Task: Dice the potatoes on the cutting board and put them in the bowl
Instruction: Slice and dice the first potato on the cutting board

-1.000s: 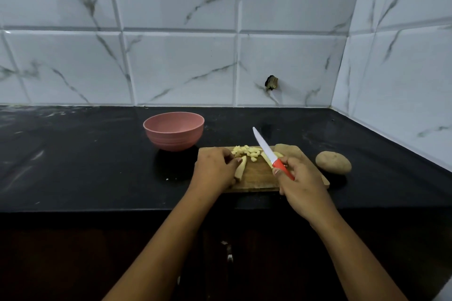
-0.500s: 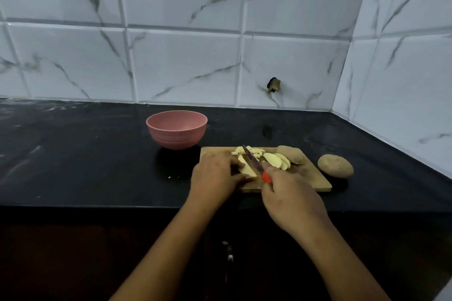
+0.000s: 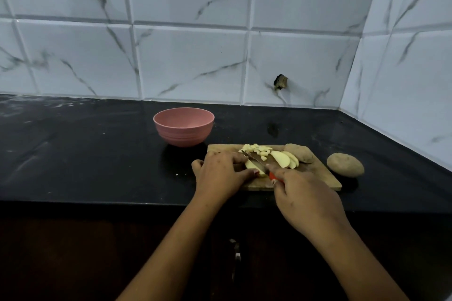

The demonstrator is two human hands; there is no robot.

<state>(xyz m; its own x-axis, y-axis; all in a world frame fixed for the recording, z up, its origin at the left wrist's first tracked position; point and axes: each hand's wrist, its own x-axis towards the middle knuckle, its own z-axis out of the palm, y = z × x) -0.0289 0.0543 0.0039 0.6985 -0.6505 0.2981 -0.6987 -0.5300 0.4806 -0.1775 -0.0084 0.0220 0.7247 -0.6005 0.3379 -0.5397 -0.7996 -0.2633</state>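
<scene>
A wooden cutting board (image 3: 320,175) lies on the black counter. On it are a pile of small potato dice (image 3: 256,148), several potato slices (image 3: 285,159) and an unpeeled potato half (image 3: 299,153). My left hand (image 3: 221,175) holds a pale potato piece (image 3: 254,166) down on the board. My right hand (image 3: 307,199) grips the red handle of a knife (image 3: 254,158), whose blade lies across that piece. A pink bowl (image 3: 183,127) stands behind and left of the board; its inside looks bare.
A whole unpeeled potato (image 3: 345,164) lies on the counter (image 3: 85,154) just right of the board. Marble-tiled walls close the back and the right side. A dark cabinet front with a handle (image 3: 237,255) is below the counter edge.
One second ago the knife was raised, blade pointing up over the board. It has come down onto the potato piece under my left hand. The view shifted slightly.
</scene>
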